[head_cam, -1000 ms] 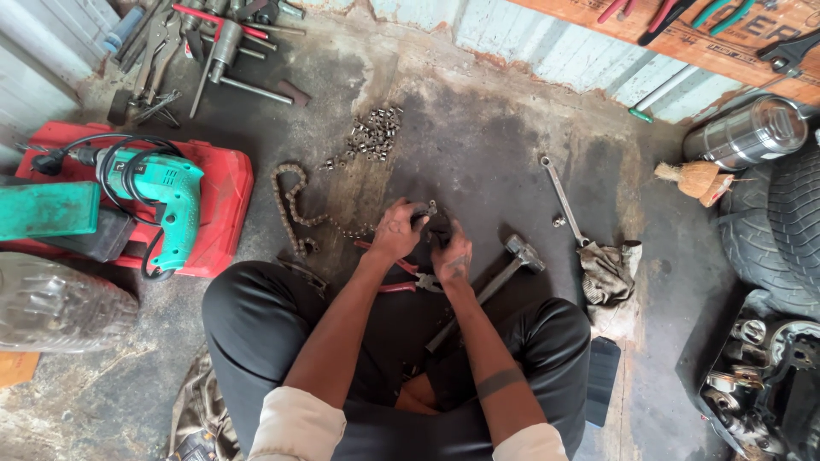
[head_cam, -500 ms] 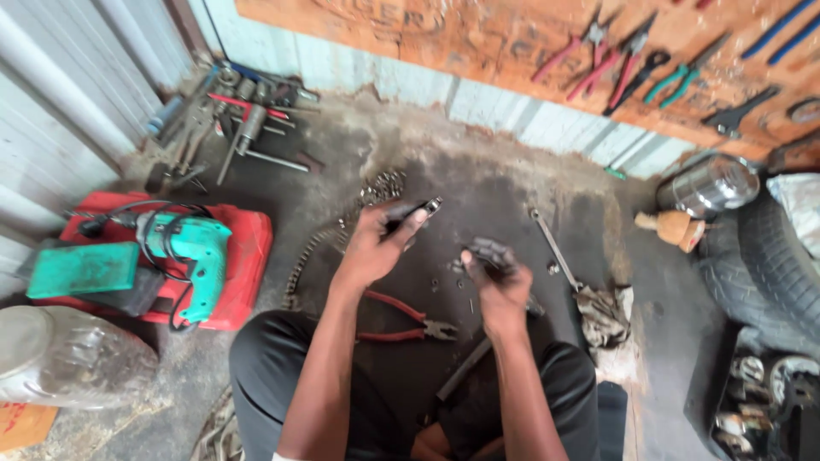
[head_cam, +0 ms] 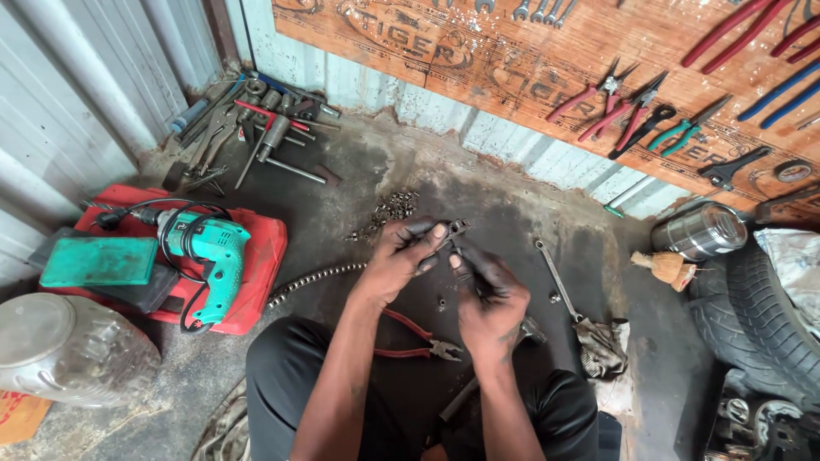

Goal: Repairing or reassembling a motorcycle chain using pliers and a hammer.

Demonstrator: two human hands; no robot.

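A short, dark, greasy piece of metal chain [head_cam: 451,236] sat near the middle of the frame, held up above the floor between both hands. It looked small and light, hard in each link but bendy where the links join, and likely slippery with oil. Pinching it at both ends seemed the best way to keep it from flopping.

The left hand [head_cam: 401,256] pinched one end with its grip narrow, fingers closed on the chain. The right hand [head_cam: 487,294] also had a narrow grip on the other end.

Just below the hands lay one pair of red-handled pliers [head_cam: 410,337] on the dirty concrete floor [head_cam: 342,205]. One long silver spanner [head_cam: 557,277] lay to the right. A heap of small metal bits [head_cam: 389,213], too many to count, sat above the hands. One long chain [head_cam: 312,280] curled to the left.

At the left of the frame was one teal power drill [head_cam: 209,248] on one red case [head_cam: 265,256]. One shiny steel can [head_cam: 700,230] stood at the right, near one black tyre [head_cam: 769,316].
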